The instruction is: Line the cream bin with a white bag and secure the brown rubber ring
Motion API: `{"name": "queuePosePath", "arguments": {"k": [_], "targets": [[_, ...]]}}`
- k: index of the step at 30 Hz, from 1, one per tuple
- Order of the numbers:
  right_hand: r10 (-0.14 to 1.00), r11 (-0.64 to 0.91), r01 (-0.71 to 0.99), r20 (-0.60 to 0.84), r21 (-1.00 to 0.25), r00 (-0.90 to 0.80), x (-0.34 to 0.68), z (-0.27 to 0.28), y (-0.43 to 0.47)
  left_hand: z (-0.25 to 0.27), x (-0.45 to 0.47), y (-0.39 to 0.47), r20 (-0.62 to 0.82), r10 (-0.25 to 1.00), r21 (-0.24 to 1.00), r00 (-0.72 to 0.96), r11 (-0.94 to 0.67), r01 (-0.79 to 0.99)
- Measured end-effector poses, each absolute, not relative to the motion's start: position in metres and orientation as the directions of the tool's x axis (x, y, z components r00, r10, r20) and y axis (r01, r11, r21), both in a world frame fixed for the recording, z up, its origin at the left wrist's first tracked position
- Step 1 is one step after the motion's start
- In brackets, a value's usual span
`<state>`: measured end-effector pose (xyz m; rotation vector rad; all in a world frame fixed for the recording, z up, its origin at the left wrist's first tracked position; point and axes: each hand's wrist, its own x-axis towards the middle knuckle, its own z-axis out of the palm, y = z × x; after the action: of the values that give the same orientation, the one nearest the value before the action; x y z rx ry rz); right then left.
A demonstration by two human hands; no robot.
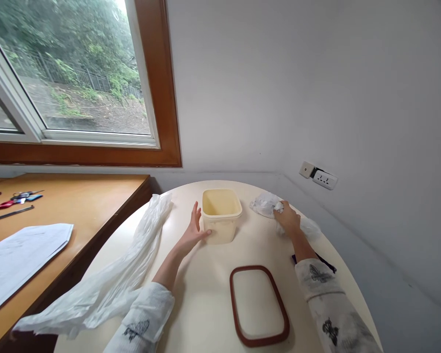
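Observation:
A cream plastic container point(220, 229) stands upright and open at the top near the far side of the round table. My left hand point(194, 233) is at its left side, fingers apart, with the thumb against the lower front wall. To the right, my right hand point(288, 219) has its fingers closed on a crumpled white plastic bag point(265, 203) lying on the table. What the bag holds, if anything, cannot be made out. Closer to me lies a clear lid with a brown rim point(236, 314).
A long white plastic bag point(132, 264) stretches along the round table's point(202, 309) left side. Partly under my right forearm is a dark item point(327, 263). The wooden desk point(95, 196) at left holds papers point(25, 260), a pen point(10, 214) and keys point(22, 197). Walls border the far and right sides.

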<state>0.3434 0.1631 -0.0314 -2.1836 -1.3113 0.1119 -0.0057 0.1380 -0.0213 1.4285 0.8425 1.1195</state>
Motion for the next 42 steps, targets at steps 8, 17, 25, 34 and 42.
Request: {"name": "queuePosePath", "arguments": {"k": [8, 17, 25, 34, 42], "targets": [[0.788, -0.255, 0.701, 0.277, -0.666, 0.55, 0.332, -0.012, 0.157, 0.019, 0.001, 0.136, 0.364, 0.925, 0.919, -0.11, -0.376, -0.121], [0.77, -0.181, 0.669, 0.319, -0.721, 0.553, 0.328, 0.012, 0.145, 0.056, -0.006, 0.118, 0.414, 0.837, 0.861, -0.358, -0.488, -0.144], [0.745, -0.087, 0.68, 0.405, -0.728, 0.53, 0.314, 0.056, 0.118, 0.074, -0.008, 0.103, 0.406, 0.871, 0.88, -0.277, -0.454, -0.137], [0.963, 0.032, 0.714, 0.212, -0.7, 0.164, 0.271, 0.14, 0.025, 0.099, -0.012, 0.081, 0.467, 0.882, 0.863, 0.069, -0.471, 0.183], [0.888, 0.322, 0.46, 0.095, -0.828, -0.45, 0.214, 0.136, 0.019, 0.114, 0.001, 0.05, 0.367, 0.718, 0.776, 0.591, -0.587, 0.231]]}}
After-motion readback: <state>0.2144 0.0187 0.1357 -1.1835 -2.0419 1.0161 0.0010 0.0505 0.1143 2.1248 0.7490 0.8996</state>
